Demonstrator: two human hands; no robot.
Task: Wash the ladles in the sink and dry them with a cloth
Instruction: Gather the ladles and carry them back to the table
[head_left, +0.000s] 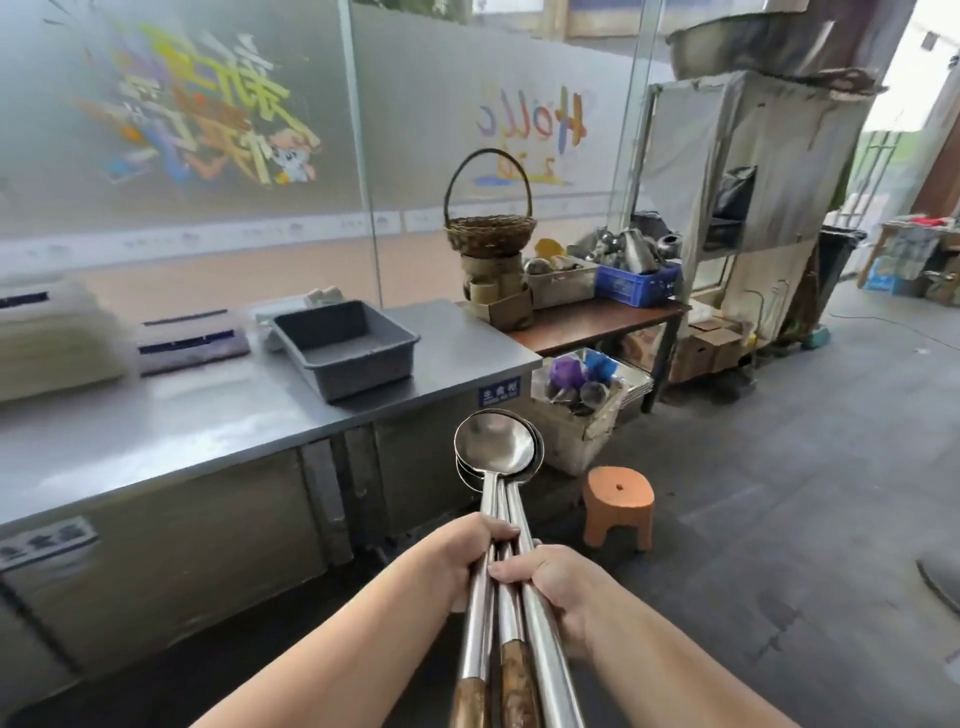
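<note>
room: kitchen work area, frosted glass wall (208, 130) with coloured drawings behind, grey floor (779, 467) to the right
bench (156, 426): stainless steel, long, cabinet doors below with small blue labels
on bench: grey plastic tub (345, 348) near the far corner, tilted slightly; folded pale cloths (47, 338) stacked at the far left
side table (597, 325): dark wood top, just beyond the bench end; wicker basket (491, 228) with tall hoop handle on a cardboard stand, blue crate (636, 283) of metalware beside it
floor items: small orange stool (618, 506) near the bench corner, box of purple and blue things under the side table
ladles (498, 452): three, steel, bowls stacked one on another, pointing away over the floor; long handles bundled side by side, two with wooden ends at the lower edge
left hand (467, 556): curled around the left handle, fingers closed over the top
right hand (556, 587): wrapped around the right side of the bundle, thumb across the handles
hands: both clamped on the handles, close together, almost touching
</note>
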